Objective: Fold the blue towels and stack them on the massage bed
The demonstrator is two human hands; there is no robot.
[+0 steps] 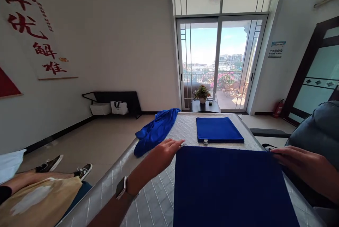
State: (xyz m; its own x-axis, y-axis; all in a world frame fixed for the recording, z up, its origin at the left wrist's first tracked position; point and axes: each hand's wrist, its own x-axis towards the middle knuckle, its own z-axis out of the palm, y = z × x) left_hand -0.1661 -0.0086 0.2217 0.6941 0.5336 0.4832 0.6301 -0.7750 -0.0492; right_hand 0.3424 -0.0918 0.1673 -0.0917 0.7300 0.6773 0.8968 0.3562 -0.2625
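Observation:
Both hands hold up a flat, square-edged dark blue fabric panel (pixel 227 184) in front of me. My left hand (pixel 167 151), with a watch on its wrist, pinches the far left corner, where a small white tag shows by the fingertips. At the far right corner, the fingers and thumb of my right hand (pixel 304 163) close on the edge. Just beyond the panel lies a neatly folded blue fabric piece (pixel 219 128) with a white label at its near edge. A crumpled blue cloth (pixel 159 128) drapes over the table's left edge.
A silver quilted cover lies over the table (pixel 113 184). To the right stands a dark padded chair (pixel 317 131) with an armrest. At the left are a seated person's legs (pixel 50 174). A potted plant (pixel 202 94) sits on a small stand before the glass doors.

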